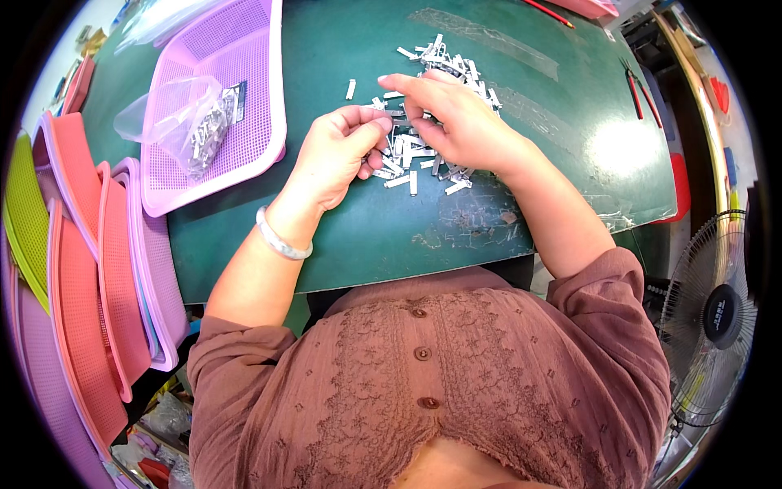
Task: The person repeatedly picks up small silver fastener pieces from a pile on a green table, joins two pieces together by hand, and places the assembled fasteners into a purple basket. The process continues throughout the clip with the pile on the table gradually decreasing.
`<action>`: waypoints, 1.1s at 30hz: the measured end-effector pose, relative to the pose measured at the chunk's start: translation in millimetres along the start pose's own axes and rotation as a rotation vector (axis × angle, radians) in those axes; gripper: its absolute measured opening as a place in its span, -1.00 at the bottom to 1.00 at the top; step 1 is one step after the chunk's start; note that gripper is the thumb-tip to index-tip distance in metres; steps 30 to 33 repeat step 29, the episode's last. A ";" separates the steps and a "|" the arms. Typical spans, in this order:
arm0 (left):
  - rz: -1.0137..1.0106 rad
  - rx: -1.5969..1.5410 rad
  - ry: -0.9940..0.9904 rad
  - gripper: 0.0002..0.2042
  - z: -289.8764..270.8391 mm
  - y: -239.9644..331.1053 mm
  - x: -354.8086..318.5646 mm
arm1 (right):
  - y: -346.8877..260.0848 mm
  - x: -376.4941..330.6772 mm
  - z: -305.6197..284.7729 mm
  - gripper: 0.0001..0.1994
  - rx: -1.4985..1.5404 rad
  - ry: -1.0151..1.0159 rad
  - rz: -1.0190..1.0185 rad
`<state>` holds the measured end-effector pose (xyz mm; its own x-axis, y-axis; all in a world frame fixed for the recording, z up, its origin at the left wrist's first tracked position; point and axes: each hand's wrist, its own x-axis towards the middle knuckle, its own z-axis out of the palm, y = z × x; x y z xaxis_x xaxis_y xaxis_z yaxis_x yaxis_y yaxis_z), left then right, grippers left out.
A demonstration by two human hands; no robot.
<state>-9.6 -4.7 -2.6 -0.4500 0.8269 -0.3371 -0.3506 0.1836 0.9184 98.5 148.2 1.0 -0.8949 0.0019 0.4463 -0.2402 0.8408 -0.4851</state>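
A loose pile of small silvery metal clips or strips point(407, 151) lies on the green tabletop. At the pile's left edge is my left hand point(346, 151), its thumb and fingers pinched together; whatever is between the fingertips is too small or hidden to make out. My right hand point(468, 126) reaches over the middle of the pile with its index finger stretched out and the other fingers loosely bent, covering some pieces. One single piece point(350, 90) lies apart, beyond my left hand.
Left of the pile stands a lilac perforated basket point(265, 122) holding a clear plastic bag point(175, 110) with more metal pieces. Stacked pink baskets point(85, 326) lean at the far left. Red-handled pliers point(635, 94) lie at the right; a fan point(709, 318) stands beside the table.
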 end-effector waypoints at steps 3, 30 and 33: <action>0.003 0.039 0.005 -0.88 1.7 0.1 -1.4 | -8.4 3.3 0.3 -0.56 -0.027 0.093 -0.124; 0.200 -0.014 0.017 -0.87 0.4 -4.4 -1.1 | 1.3 -5.0 4.2 -0.59 0.797 0.171 0.375; 0.200 -0.014 0.017 -0.87 0.4 -4.4 -1.1 | 1.3 -5.0 4.2 -0.59 0.797 0.171 0.375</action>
